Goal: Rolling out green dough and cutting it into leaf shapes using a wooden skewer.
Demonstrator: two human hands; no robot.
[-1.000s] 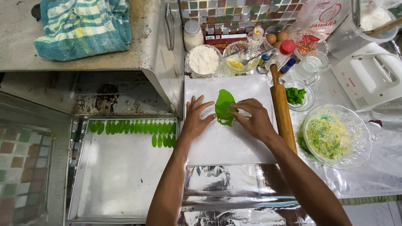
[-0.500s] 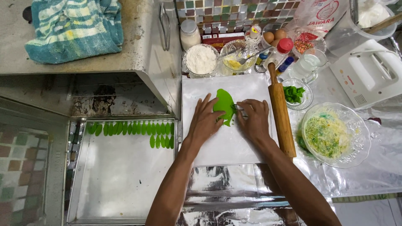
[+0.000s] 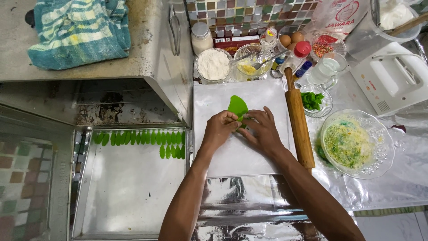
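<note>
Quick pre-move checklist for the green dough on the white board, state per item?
1. Both hands on the piece: left hand and right hand meet at the lower edge of the green dough. ok.
2. Dough lies on the white board, within its edges. ok.
3. Rolling pin lies beside the board, apart from both hands. ok.
4. Metal tray has bare space below its rows of green pieces. ok.
5. Grip on the dough's edge: fingertips cover it. cannot tell.
6. Glass bowl of mix stands apart from the right forearm. ok.
</note>
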